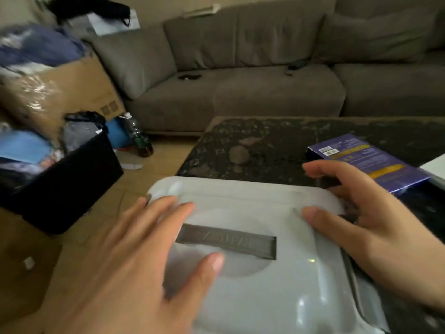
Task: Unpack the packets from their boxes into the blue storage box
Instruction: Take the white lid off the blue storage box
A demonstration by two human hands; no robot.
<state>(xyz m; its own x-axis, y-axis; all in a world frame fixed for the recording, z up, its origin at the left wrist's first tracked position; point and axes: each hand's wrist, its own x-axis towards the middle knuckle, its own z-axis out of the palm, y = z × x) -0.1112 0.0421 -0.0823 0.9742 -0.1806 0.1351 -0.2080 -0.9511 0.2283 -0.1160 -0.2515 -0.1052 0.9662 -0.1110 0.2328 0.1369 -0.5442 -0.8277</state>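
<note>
My left hand (134, 268) lies spread flat on the pale lid (260, 249) right below me — my right hand (366, 227) pinches its right edge; the purple box (368, 160) waits just beyond on the surface (265, 143).

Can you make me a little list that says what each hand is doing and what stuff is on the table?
left hand: fingers spread flat over the pale lid
right hand: curled round the lid's right edge, thumb on top
lid: pale, with a grey handle in a hollow
table: dark, speckled
purple box: flat on the table, beyond the right hand
sofa: grey, behind the table
</note>
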